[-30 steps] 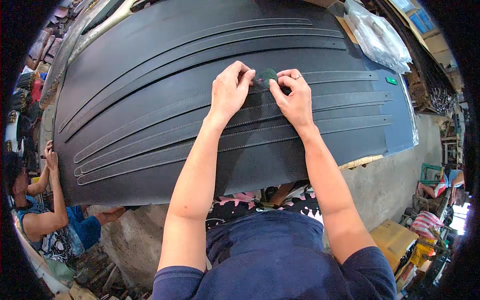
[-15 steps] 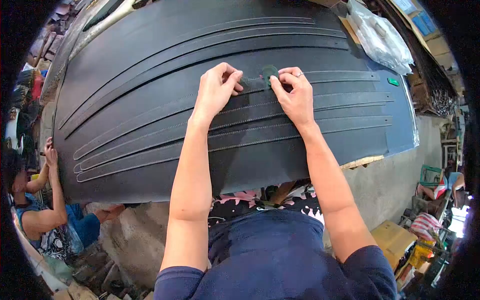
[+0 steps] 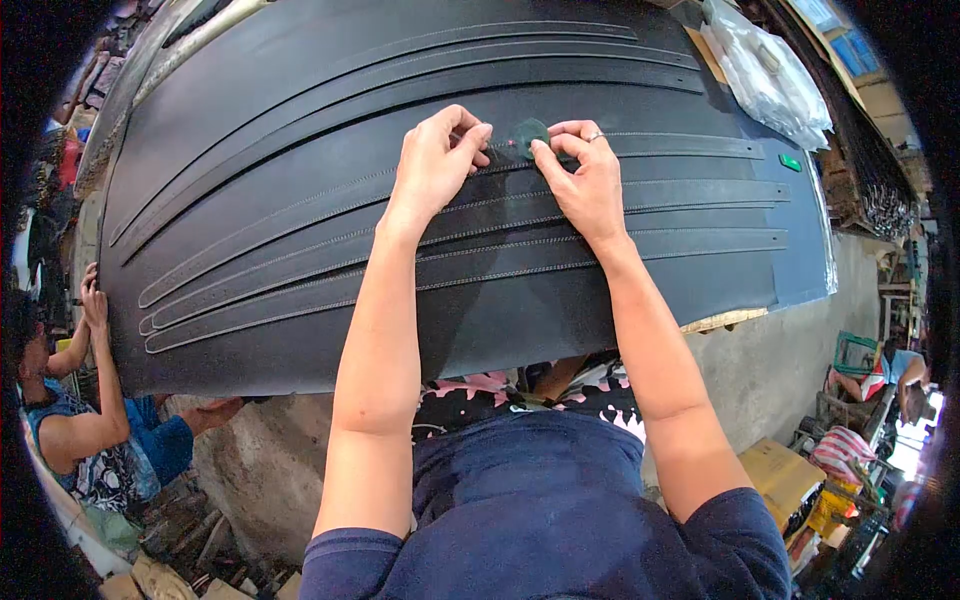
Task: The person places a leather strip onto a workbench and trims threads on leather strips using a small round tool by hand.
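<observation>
My right hand (image 3: 582,182) pinches a small dark green, see-through disc (image 3: 531,134) between thumb and fingers, just above a stitched black strap (image 3: 690,146). Left of it, my left hand (image 3: 437,165) is closed in a pinch over the same strap; whatever its fingertips hold, if anything, is too small to make out. A tiny pink spot shows beside the disc. Below my hands lie more black straps with stitched edges (image 3: 700,191), side by side on the black table surface (image 3: 330,375).
Further black straps (image 3: 500,50) lie toward the far side. A clear plastic bag (image 3: 765,75) and a small green object (image 3: 790,162) are at the right. At the left edge sits another person (image 3: 80,430), hands at the table's side. Boxes (image 3: 780,480) stand lower right.
The view has shifted slightly. My hands stay over the same strap, and the disc appears turned a little in my right fingers. The seated person's hands remain at the table edge.
</observation>
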Motion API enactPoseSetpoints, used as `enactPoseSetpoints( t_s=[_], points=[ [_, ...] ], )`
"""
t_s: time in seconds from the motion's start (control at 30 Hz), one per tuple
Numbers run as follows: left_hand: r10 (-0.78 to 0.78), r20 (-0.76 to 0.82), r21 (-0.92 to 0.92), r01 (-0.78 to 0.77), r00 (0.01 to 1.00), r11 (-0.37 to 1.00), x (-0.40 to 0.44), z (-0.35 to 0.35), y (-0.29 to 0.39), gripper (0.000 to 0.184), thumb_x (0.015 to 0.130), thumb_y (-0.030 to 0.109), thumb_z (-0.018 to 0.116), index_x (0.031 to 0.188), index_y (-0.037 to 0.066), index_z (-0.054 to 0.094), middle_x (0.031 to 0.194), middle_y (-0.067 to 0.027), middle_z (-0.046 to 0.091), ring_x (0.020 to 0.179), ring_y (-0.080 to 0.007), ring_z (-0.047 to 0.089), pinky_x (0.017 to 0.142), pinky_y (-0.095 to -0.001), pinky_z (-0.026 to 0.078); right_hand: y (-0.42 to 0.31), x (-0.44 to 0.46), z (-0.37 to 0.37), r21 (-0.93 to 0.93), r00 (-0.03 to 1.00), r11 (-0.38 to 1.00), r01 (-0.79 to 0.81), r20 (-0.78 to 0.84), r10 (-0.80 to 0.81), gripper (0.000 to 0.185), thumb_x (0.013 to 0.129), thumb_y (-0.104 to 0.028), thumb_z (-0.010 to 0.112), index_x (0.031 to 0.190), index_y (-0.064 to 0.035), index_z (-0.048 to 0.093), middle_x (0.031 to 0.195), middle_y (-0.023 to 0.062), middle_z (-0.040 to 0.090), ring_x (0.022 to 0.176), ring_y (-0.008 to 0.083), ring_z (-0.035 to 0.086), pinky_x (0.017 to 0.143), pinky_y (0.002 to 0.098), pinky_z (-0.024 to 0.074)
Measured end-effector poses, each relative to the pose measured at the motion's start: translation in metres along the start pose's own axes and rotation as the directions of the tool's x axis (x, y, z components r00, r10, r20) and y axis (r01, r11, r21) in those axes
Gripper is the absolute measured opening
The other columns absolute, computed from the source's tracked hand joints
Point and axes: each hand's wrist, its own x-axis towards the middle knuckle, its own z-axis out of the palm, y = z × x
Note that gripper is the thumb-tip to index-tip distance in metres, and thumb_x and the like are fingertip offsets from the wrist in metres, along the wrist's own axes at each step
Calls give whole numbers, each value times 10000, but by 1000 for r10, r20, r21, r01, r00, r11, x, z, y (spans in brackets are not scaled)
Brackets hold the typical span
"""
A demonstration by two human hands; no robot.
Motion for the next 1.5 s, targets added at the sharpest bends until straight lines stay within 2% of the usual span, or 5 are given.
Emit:
enactPoseSetpoints(
  t_s=[0.6,0.73,0.87,1.03,1.5],
  points=[
    [38,-196,-132,-65,980,989,5,-1,-7,199,962,188,560,934,-5,599,858,-79,673,754,-148,680,643,-263,532,-1,1,-4,91,993,989,-118,-4,119,234,800,-191,728,766,26,647,940,125,628,841,262,612,695,336,483],
    [376,-328,333,-266,867,905,7,-3,-16,138,898,82,607,1024,66,661,985,-95,664,855,-184,672,647,-293,535,7,5,-12,214,960,954,-209,-143,242,215,854,-174,700,813,33,654,880,97,631,692,148,609,631,276,477],
    [616,-98,595,-450,782,666,1,14,-11,287,817,-39,596,1013,127,725,1078,-101,593,953,-235,565,819,-363,483,24,8,-23,159,937,954,-255,-203,284,228,865,-183,700,819,34,651,761,71,619,648,115,590,603,262,463],
    [463,143,562,-457,875,689,-10,26,-5,409,851,-33,478,1105,174,722,957,-102,531,952,-275,534,887,-372,452,22,5,-24,180,938,948,-262,-182,294,246,857,-180,701,775,39,623,760,82,623,645,134,587,608,283,459],
    [315,-129,382,-246,940,891,0,16,-13,239,791,122,733,1015,39,720,847,-85,573,700,-172,555,664,-306,480,19,5,-14,-47,998,997,66,18,-65,197,803,-180,706,727,-9,646,879,103,659,857,273,605,777,380,457]
  ],
)
